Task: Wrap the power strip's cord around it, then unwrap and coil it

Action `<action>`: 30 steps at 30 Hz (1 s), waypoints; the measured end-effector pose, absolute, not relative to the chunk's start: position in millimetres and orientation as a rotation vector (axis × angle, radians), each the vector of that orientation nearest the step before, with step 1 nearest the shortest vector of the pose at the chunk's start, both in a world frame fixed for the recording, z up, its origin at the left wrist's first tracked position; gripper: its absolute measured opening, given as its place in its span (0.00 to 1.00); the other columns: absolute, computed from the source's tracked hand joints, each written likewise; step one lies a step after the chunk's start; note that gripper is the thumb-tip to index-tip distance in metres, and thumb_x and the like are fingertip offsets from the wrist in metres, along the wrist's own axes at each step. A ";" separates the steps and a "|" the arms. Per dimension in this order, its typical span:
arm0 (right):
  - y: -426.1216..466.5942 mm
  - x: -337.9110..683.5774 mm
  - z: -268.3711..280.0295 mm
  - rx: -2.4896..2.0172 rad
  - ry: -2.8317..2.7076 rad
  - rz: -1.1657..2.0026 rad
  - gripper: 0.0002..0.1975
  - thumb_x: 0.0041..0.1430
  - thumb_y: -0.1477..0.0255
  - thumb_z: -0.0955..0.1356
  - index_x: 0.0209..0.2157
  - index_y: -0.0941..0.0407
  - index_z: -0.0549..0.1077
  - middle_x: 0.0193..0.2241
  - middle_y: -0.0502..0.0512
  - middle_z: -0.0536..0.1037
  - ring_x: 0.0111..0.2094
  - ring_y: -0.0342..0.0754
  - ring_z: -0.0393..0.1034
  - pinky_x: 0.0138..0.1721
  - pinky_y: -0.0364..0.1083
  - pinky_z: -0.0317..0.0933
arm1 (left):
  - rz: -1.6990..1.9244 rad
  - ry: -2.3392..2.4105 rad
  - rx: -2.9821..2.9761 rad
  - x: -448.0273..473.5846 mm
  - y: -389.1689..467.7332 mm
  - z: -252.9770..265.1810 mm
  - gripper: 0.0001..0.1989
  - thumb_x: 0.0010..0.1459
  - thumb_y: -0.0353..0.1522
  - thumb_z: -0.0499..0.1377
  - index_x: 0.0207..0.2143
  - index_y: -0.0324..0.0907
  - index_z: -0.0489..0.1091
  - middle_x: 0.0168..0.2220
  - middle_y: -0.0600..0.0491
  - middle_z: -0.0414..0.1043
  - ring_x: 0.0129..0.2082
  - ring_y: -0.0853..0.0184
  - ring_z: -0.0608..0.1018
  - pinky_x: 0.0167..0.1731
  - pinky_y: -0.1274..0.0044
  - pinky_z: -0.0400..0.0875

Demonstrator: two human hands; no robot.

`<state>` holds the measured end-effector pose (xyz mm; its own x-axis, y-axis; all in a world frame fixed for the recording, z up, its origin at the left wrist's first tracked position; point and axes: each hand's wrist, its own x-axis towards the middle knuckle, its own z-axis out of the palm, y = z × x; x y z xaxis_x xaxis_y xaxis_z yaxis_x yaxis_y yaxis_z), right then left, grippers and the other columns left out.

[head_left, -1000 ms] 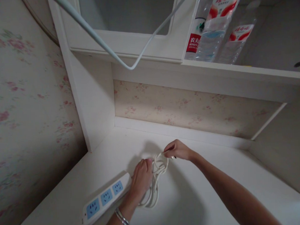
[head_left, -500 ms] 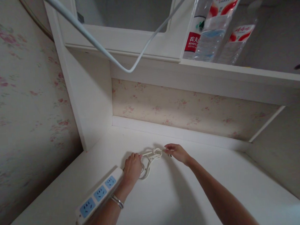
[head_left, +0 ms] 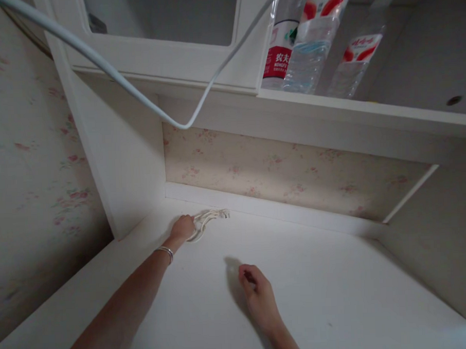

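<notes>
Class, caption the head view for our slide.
Left hand at a looped white cord on the desktop; right hand loosely curled, apart.

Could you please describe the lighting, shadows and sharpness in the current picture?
Head view: dim light, the floral wall at left darkening toward the desk; head view: a soft shadow on the desk, left of the right hand; head view: the cord at the left hand looks slightly blurred, its strands hard to separate.
</notes>
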<state>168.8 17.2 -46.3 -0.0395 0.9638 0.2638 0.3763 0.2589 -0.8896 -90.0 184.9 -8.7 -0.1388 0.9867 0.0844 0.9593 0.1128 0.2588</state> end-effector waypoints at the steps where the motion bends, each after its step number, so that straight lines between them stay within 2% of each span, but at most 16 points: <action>1: 13.5 166.4 -44.3 -1.257 -1.643 0.767 0.12 0.60 0.65 0.62 0.37 0.56 0.73 0.34 0.57 0.77 0.35 0.47 0.70 0.38 0.44 0.63 | 0.362 2.225 2.019 -92.5 188.7 -4.2 0.18 0.62 0.34 0.45 0.38 0.36 0.73 0.39 0.40 0.75 0.42 0.61 0.76 0.42 0.75 0.67; 4: 9.8 162.3 -41.0 -1.222 -1.795 0.696 0.10 0.60 0.68 0.62 0.37 0.54 0.73 0.33 0.56 0.76 0.34 0.47 0.70 0.37 0.44 0.64 | 0.349 2.158 2.101 -106.0 188.3 9.1 0.19 0.62 0.34 0.44 0.39 0.37 0.74 0.42 0.42 0.74 0.45 0.62 0.75 0.47 0.73 0.65; 7: 11.4 163.0 -41.5 -1.231 -1.852 0.662 0.10 0.60 0.70 0.61 0.37 0.53 0.73 0.34 0.55 0.76 0.35 0.47 0.70 0.38 0.44 0.64 | 0.349 2.156 2.119 -131.3 163.4 15.7 0.22 0.60 0.37 0.45 0.50 0.37 0.68 0.49 0.43 0.71 0.50 0.62 0.72 0.50 0.73 0.61; 11: 12.5 165.0 -43.7 -1.234 -1.929 0.619 0.10 0.60 0.71 0.61 0.37 0.53 0.73 0.34 0.55 0.76 0.36 0.48 0.70 0.39 0.45 0.63 | 0.231 2.190 2.049 -170.1 97.2 10.1 0.39 0.52 0.51 0.51 0.56 0.29 0.60 0.51 0.35 0.67 0.50 0.53 0.72 0.49 0.69 0.64; 13: 12.0 164.2 -44.1 -1.234 -1.976 0.576 0.11 0.60 0.71 0.60 0.37 0.54 0.73 0.34 0.54 0.76 0.36 0.48 0.70 0.40 0.46 0.63 | 0.105 2.145 1.979 -182.6 61.6 3.1 0.42 0.49 0.52 0.53 0.59 0.31 0.56 0.52 0.35 0.66 0.49 0.51 0.72 0.47 0.67 0.65; 15: 11.2 162.6 -44.2 -1.244 -2.008 0.533 0.11 0.59 0.72 0.60 0.37 0.54 0.73 0.35 0.54 0.76 0.37 0.49 0.70 0.41 0.47 0.62 | 0.061 2.086 1.972 -187.6 33.4 -4.2 0.40 0.50 0.51 0.53 0.58 0.34 0.58 0.53 0.37 0.66 0.50 0.52 0.72 0.47 0.68 0.65; 17: 10.0 160.8 -44.6 -1.264 -2.018 0.502 0.11 0.59 0.71 0.60 0.37 0.54 0.73 0.36 0.55 0.76 0.38 0.49 0.70 0.42 0.48 0.62 | 0.080 2.127 1.974 -185.9 16.8 -10.1 0.32 0.54 0.49 0.49 0.54 0.38 0.63 0.52 0.39 0.67 0.48 0.54 0.73 0.45 0.67 0.66; 20: 6.6 159.4 -45.3 -1.282 -2.011 0.483 0.11 0.59 0.71 0.60 0.38 0.55 0.73 0.36 0.55 0.77 0.39 0.49 0.70 0.43 0.48 0.62 | 0.149 2.257 2.010 -176.6 14.1 -14.4 0.26 0.57 0.46 0.46 0.50 0.39 0.66 0.48 0.41 0.70 0.44 0.55 0.75 0.43 0.68 0.67; 23: 1.4 159.6 -43.9 -1.284 -2.008 0.474 0.12 0.59 0.72 0.60 0.38 0.55 0.73 0.36 0.55 0.76 0.39 0.49 0.69 0.43 0.48 0.62 | 0.181 2.379 1.996 -167.3 30.8 -14.3 0.25 0.57 0.46 0.46 0.47 0.39 0.67 0.43 0.42 0.73 0.40 0.56 0.76 0.40 0.68 0.68; 30: -1.7 161.8 -39.5 -1.251 -2.002 0.471 0.11 0.59 0.73 0.60 0.36 0.54 0.73 0.34 0.54 0.76 0.37 0.48 0.69 0.40 0.47 0.62 | 0.257 2.459 1.974 -157.4 89.1 -6.5 0.24 0.58 0.45 0.45 0.43 0.36 0.69 0.41 0.40 0.73 0.40 0.56 0.76 0.37 0.70 0.69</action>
